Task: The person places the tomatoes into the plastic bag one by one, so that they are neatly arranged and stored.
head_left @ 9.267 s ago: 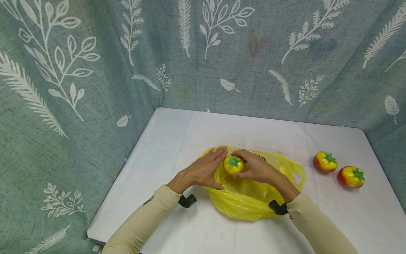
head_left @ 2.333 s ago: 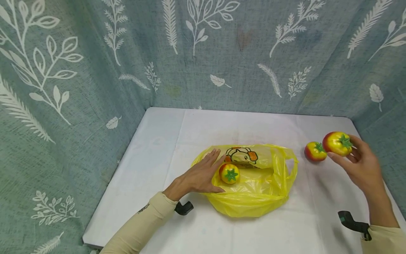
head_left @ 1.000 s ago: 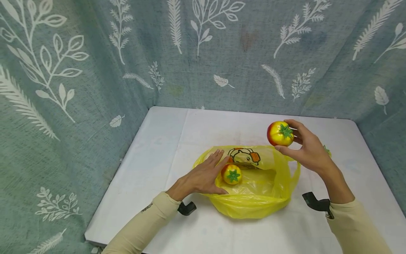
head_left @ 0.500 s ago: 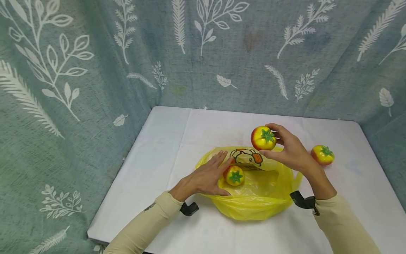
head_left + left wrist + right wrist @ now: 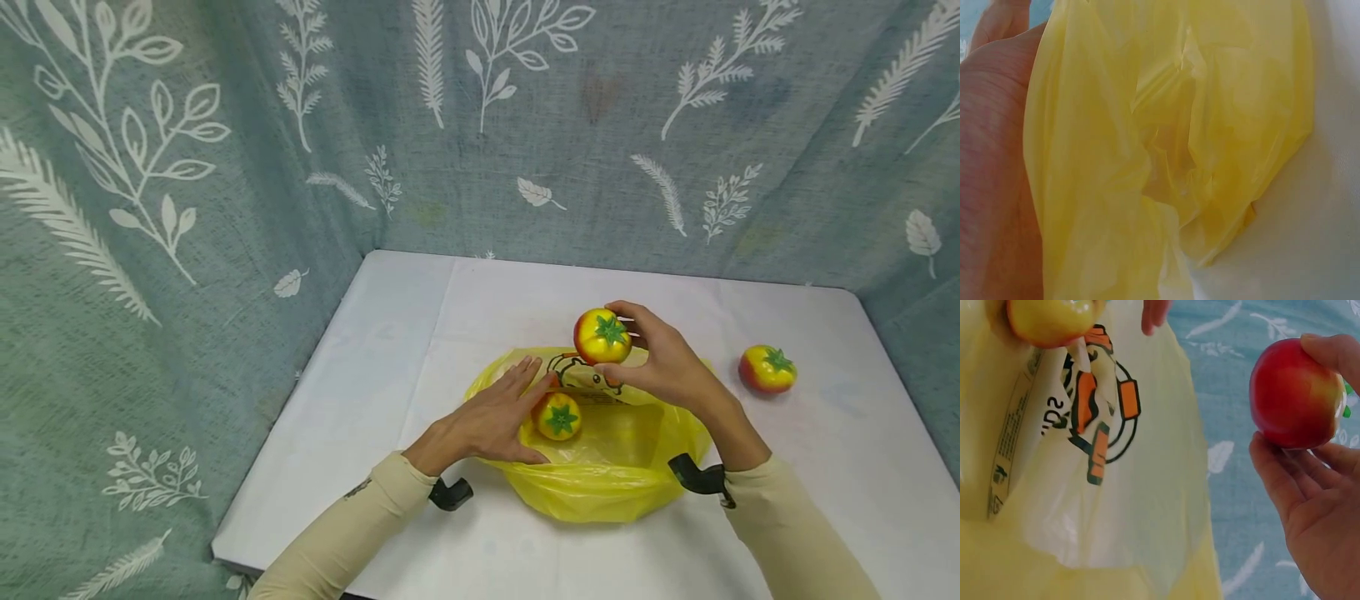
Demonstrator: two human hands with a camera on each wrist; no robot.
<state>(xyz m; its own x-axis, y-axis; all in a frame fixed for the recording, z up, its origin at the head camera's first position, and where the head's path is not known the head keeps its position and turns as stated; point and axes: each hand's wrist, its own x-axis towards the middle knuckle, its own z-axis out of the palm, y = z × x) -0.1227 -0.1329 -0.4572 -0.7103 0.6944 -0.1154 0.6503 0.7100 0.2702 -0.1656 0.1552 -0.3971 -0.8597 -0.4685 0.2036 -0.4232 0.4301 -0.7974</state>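
My right hand (image 5: 663, 358) holds a glossy red-and-yellow toy fruit (image 5: 602, 336) with a green star-shaped calyx, thumb and fingers curled round it. In the right wrist view the red side of this held fruit (image 5: 1294, 394) shows, raised above the bag. Below it lies a yellow plastic bag (image 5: 577, 492) with its mouth spread and a cartoon print on the far inner side. Inside the bag sits another such fruit (image 5: 558, 417), partly hidden by my left hand (image 5: 483, 417). The left fingers are straight and spread over the bag's left edge. Yellow film (image 5: 1172, 125) fills most of the left wrist view.
A third fruit (image 5: 767, 370) stands on the white table (image 5: 840, 467), to the right of the bag. Green-blue curtains (image 5: 450, 183) with white leaf prints close off the back and the sides.
My right hand lifted the held fruit from the table's right side and has carried it leftward over the bag. An earlier fruit was let go inside the bag. The left hand has stayed put.
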